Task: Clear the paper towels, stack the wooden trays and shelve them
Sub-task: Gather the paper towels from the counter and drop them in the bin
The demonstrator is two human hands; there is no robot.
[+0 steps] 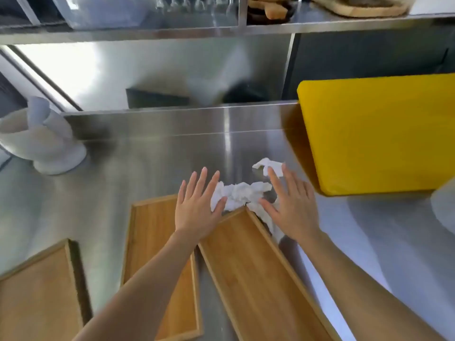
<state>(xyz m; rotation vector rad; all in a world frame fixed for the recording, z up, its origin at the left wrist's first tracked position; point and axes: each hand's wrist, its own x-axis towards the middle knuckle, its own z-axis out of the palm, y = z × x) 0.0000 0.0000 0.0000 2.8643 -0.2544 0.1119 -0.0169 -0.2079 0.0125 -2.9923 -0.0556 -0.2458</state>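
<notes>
Crumpled white paper towels [240,194] lie on the steel counter between my two hands, with another scrap [267,165] just beyond my right fingertips. My left hand [198,206] is flat with fingers spread, its thumb touching the left side of the towels. On the right side, my right hand [289,205] is also spread flat and rests over a strip of towel. Three shallow wooden trays lie flat: one at the near left [37,294], one in the middle [152,242] under my left forearm, one angled to the right [258,274].
A thick yellow cutting board [379,134] sits at the right on the steel counter [147,158]. A white ceramic holder [41,141] stands at the left. Above runs a steel shelf [221,29] with wooden boards [357,7] and clear containers on it.
</notes>
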